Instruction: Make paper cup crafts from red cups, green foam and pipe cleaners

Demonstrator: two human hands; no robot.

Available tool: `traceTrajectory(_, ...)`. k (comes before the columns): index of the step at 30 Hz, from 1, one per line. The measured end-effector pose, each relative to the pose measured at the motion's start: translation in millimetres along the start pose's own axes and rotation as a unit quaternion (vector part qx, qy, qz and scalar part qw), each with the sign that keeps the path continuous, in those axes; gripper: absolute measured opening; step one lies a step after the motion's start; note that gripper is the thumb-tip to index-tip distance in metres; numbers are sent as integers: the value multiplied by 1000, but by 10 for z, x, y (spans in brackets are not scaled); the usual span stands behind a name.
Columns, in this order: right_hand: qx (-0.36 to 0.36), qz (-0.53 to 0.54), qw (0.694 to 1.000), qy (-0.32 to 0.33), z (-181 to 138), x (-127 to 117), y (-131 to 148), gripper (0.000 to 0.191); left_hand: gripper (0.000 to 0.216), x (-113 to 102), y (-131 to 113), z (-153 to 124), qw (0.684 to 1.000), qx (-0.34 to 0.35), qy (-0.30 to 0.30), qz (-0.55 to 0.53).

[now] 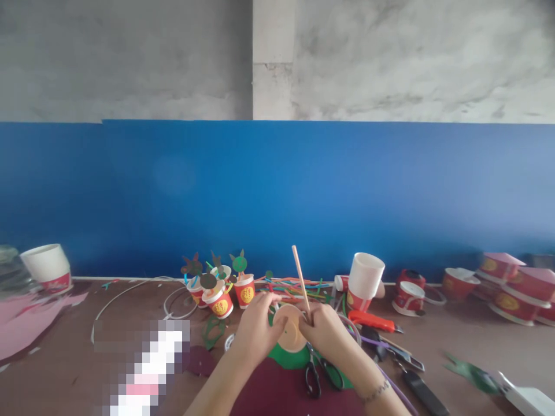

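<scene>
A paper cup is turned so that its pale round end faces me, between my two hands. My left hand is closed on its left side, thumb across the pale face. My right hand is closed at the cup's right side. A pale pink drinking straw rises from that fist, leaning a little left; its lower end is hidden by my fingers. Just below the cup lie black-handled scissors, over green paper and a dark maroon sheet.
Red paper cups with paper figures on straws stand back left, beside loose coloured straws. Rightward are a stack of white cups, an orange utility knife and more red cups. Pink paper lies far left. A blue wall backs the table.
</scene>
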State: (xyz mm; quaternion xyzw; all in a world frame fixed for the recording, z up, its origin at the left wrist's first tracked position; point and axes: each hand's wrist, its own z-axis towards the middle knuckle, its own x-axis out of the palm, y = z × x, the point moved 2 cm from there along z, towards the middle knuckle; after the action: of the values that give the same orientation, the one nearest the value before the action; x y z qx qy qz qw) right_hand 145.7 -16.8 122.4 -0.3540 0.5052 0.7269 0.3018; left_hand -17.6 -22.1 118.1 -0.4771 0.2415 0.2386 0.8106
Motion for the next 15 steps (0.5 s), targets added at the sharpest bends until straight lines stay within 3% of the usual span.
traceTrajectory(5, -63, 35, 997, 13, -41, 15, 62, 17, 16, 55, 58, 16, 999, -11, 30, 25)
traceTrajectory(15, -58, 21, 997, 36, -65, -19, 65, 18, 11, 7, 3, 21, 998, -38, 42, 37)
